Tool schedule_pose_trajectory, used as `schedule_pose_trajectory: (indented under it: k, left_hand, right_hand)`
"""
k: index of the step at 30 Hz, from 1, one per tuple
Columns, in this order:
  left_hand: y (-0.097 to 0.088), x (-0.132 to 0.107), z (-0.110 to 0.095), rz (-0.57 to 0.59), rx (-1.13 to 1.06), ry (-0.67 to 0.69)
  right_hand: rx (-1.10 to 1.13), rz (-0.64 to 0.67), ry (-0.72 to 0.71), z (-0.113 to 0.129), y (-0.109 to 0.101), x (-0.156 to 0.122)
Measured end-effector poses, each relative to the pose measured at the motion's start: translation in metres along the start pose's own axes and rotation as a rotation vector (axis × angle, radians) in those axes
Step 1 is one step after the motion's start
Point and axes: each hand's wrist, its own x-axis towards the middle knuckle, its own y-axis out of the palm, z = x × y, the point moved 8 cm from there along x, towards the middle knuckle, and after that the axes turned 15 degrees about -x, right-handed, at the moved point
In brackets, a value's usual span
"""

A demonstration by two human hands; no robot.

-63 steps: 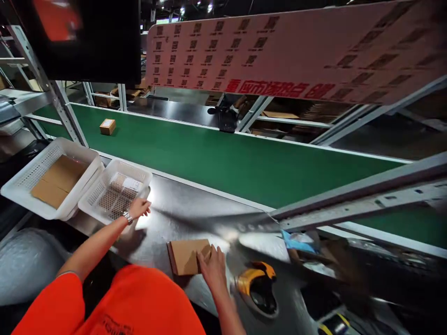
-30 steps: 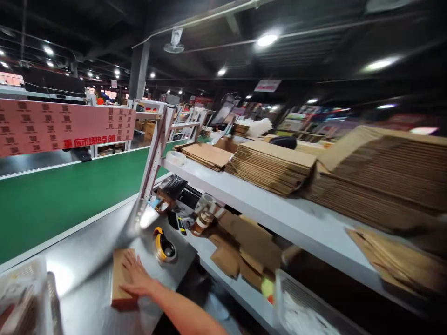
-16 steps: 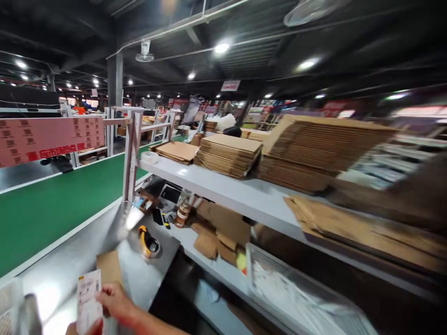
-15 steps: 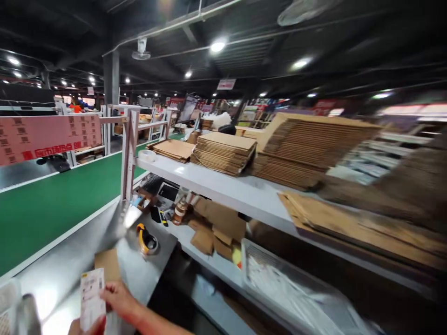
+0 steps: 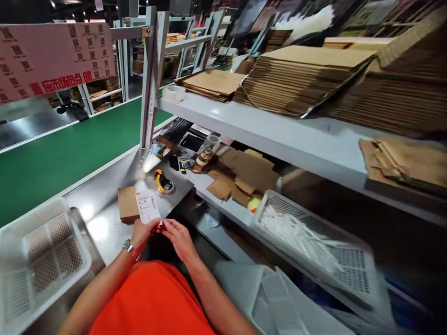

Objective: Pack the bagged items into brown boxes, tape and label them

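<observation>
A white printed shipping label [image 5: 147, 207] is held up in front of me. My left hand [image 5: 144, 234] pinches its lower edge, thumb on top, and has a watch at the wrist. My right hand [image 5: 179, 238] has its fingertips closed at the label's lower right corner. Just behind the label a small brown cardboard box [image 5: 127, 204] lies on the metal table [image 5: 104, 207]. Beyond the label, to the right, sits a yellow-and-black tape dispenser [image 5: 163, 182].
At the left stands a white plastic basket [image 5: 75, 251]. A green conveyor belt [image 5: 87, 149] runs behind the table. The shelf [image 5: 265, 135] to the right carries stacked flat cardboard [image 5: 296, 83]; below it are a basket of white plastic packaging [image 5: 314, 242] and a cutter [image 5: 182, 166].
My view has tipped down, bringing both forearms and the left basket into sight. The right fingers have shifted from the label's right side to its lower corner.
</observation>
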Motion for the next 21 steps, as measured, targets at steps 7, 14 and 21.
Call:
schedule_pose_trajectory:
  k: [7,14,21]
  left_hand:
    - [0.037,-0.002,0.024,-0.033,-0.066,0.03]
    - [0.1,0.0,0.051,-0.049,-0.03,0.048]
    - [0.158,-0.004,0.081,-0.104,0.068,0.034]
  right_hand:
    - [0.046,0.021,0.009,0.001,-0.041,-0.002]
    - [0.008,0.056,0.004,0.007,-0.11,0.007]
    - [-0.008,0.062,0.0,0.001,-0.18,0.012]
